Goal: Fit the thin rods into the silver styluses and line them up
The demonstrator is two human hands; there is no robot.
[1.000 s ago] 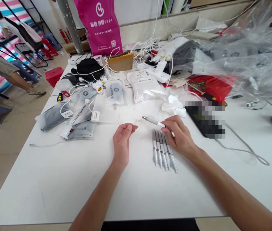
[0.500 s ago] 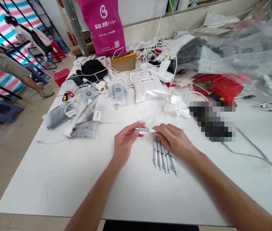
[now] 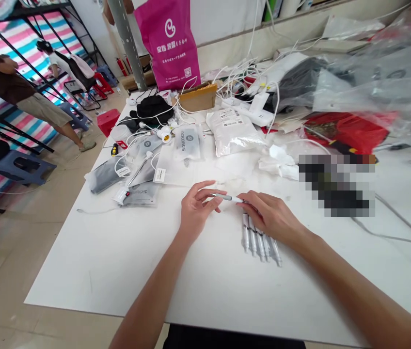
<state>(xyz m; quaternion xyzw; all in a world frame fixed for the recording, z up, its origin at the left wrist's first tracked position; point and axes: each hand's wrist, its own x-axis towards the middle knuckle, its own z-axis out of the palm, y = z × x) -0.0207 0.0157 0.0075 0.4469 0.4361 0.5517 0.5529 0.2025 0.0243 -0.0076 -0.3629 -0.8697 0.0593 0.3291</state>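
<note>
Head view: left hand [image 3: 197, 209] and right hand [image 3: 271, 216] hold a silver pen [image 3: 227, 197] between them.
Fingers [image 3: 252, 206]: clamped on its two ends.
Risk: a slip could scatter the row of pens [image 3: 260, 245].

Bright, even, diffuse light, seemingly from above; white table [image 3: 82, 271] near overexposed; shadows faint and soft under left hand [image 3: 196, 211] and right hand [image 3: 273, 218]; sharp glare on foil bag [image 3: 232, 131] and clear plastic sheeting [image 3: 369, 82]; thin highlight along pen [image 3: 227, 197]; sheeting slightly soft, out of focus; mosaic block [image 3: 336, 186] pixelates patch at right of table; wide-angle distortion bows table edges, tilts grey post [image 3: 127, 43] at upper left; colours vivid, slightly hazy.
</note>
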